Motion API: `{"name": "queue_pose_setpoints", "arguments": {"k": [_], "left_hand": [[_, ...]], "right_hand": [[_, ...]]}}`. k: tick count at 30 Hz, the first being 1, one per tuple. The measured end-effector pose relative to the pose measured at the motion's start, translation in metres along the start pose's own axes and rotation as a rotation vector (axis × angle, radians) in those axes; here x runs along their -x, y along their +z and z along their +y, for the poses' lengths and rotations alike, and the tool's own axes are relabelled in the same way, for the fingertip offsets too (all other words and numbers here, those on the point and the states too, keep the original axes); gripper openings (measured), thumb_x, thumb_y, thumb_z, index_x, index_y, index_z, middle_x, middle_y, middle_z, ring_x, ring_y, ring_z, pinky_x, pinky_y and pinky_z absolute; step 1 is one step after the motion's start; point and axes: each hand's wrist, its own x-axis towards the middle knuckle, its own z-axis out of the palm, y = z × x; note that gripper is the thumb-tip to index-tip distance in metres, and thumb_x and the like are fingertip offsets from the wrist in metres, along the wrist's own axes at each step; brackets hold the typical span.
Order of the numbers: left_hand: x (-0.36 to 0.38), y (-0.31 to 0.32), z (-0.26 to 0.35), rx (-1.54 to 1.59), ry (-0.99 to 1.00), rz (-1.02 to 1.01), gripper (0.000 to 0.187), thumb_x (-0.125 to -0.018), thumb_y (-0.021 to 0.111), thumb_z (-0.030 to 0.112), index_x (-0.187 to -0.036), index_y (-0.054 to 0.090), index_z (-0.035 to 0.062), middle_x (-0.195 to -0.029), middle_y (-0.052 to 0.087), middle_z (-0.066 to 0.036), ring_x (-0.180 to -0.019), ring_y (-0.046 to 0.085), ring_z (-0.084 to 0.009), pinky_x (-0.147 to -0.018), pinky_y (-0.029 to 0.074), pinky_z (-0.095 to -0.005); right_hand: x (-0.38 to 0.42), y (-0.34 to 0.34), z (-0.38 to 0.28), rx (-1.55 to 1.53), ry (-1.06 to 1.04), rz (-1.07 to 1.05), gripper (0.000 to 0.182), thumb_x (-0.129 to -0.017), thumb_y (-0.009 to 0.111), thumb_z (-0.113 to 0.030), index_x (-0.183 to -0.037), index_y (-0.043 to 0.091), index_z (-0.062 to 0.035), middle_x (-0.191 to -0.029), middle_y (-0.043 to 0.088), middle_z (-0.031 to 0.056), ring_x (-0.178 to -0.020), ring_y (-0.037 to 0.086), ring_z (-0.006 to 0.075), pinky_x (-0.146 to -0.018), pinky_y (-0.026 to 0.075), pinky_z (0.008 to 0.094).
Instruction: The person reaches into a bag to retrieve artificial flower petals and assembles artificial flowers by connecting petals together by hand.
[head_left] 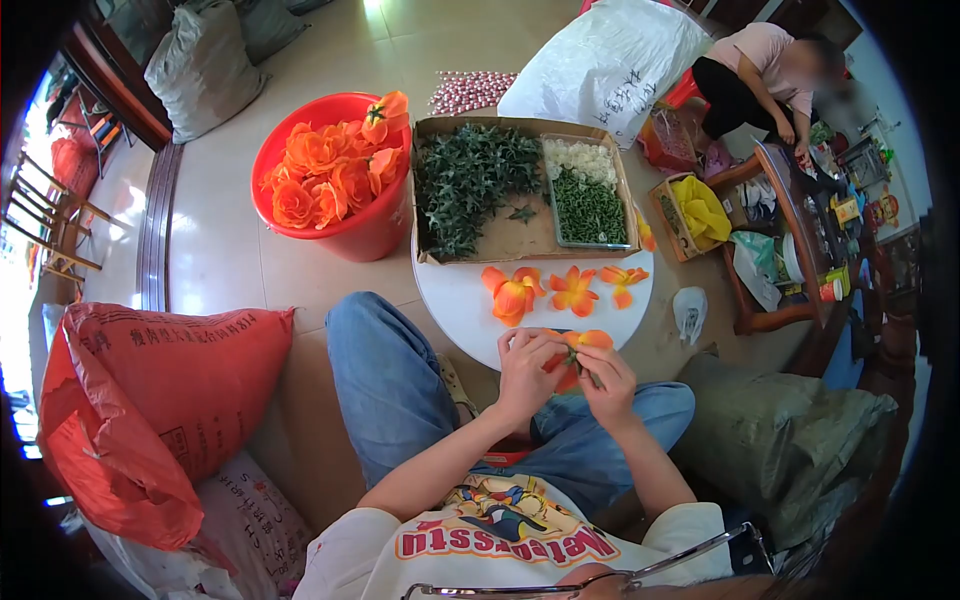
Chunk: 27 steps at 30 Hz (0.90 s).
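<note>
Above my lap, at the near edge of a round white table (440, 300), both hands hold an orange artificial flower (594, 339). My left hand (530, 372) is closed on its left side. With fingers pinched, my right hand (608, 385) grips it near a small dark green piece (571, 356) at its centre. The fingers partly hide the flower. Just beyond lie a fuller orange flower (513, 296), a flat petal piece (573, 291) and another petal piece (624, 284). A cardboard box (520, 236) on the table contains green star-shaped leaf pieces (465, 185).
Orange flowers fill a red bucket (365, 235) left of the box. Inside the box, a clear tray (592, 205) holds green and white bits. Sacks (190, 370) flank me. A co-worker (765, 75) sits at the back right, beside a wooden table (790, 230).
</note>
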Motion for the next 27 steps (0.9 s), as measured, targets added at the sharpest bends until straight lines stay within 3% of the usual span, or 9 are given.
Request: {"name": "queue_pose_setpoints", "arguments": {"k": [6,9,12,21,27], "left_hand": [[0.000,-0.002,0.004,0.033,-0.041,-0.001,0.020,-0.061,0.075,0.005,-0.078,0.065,0.0071,-0.090,0.070,0.001,-0.093,0.058,-0.0188,-0.093,0.034,-0.0372],[0.001,-0.001,0.004,0.032,-0.042,0.005,0.019,-0.062,0.075,0.004,-0.078,0.064,0.0069,-0.092,0.070,0.002,-0.092,0.058,-0.0189,-0.093,0.034,-0.0372],[0.002,0.000,0.000,0.026,-0.055,0.002,0.019,-0.063,0.075,0.004,-0.078,0.063,0.0068,-0.092,0.070,0.002,-0.092,0.058,-0.0190,-0.093,0.034,-0.0372],[0.012,-0.020,0.001,-0.044,-0.096,-0.069,0.036,-0.063,0.080,0.011,-0.092,0.059,0.0101,-0.104,0.065,0.001,-0.101,0.054,-0.0214,-0.094,0.032,-0.0394],[0.025,-0.035,-0.010,-0.099,-0.159,-0.080,0.041,-0.063,0.082,0.015,-0.097,0.059,0.0116,-0.107,0.065,0.001,-0.103,0.053,-0.0207,-0.094,0.031,-0.0377]], "right_hand": [[-0.011,-0.008,-0.013,-0.116,0.024,-0.016,0.023,-0.072,0.068,0.008,-0.093,0.065,-0.0016,-0.093,0.066,0.0116,-0.081,0.065,0.0272,-0.070,0.053,0.0336],[-0.004,0.001,-0.001,-0.120,0.112,0.025,0.022,-0.074,0.070,0.006,-0.094,0.065,-0.0010,-0.090,0.066,0.0120,-0.080,0.065,0.0264,-0.069,0.053,0.0322],[-0.006,0.004,-0.003,-0.249,0.335,-0.004,0.019,-0.074,0.072,0.004,-0.090,0.066,-0.0001,-0.088,0.065,0.0119,-0.078,0.065,0.0249,-0.066,0.053,0.0304],[-0.029,-0.011,-0.001,-0.132,0.207,-0.205,0.012,-0.070,0.072,0.003,-0.079,0.065,-0.0005,-0.080,0.061,0.0068,-0.078,0.056,0.0231,-0.064,0.049,0.0318],[-0.042,-0.014,0.000,-0.010,0.181,-0.353,0.011,-0.068,0.072,0.000,-0.074,0.064,-0.0018,-0.077,0.057,0.0064,-0.081,0.053,0.0253,-0.069,0.045,0.0346]]}}
